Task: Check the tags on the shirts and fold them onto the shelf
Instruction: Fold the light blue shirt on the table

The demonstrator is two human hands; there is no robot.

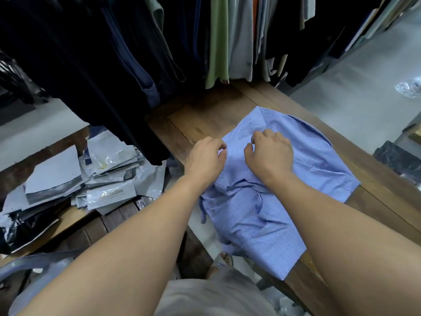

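Head view shows a light blue shirt (303, 169) lying crumpled on the wooden table (205, 110), with its lower part hanging over the near edge. The left hand (206, 156) has curled fingers and pinches the left edge of the shirt. The right hand (271, 153) rests on the middle of the shirt with fingers bent down into the cloth; I cannot tell if they grip it. Dark hanging clothes (109, 55) are behind, and grey plastic packets (102, 176) lie at the left.
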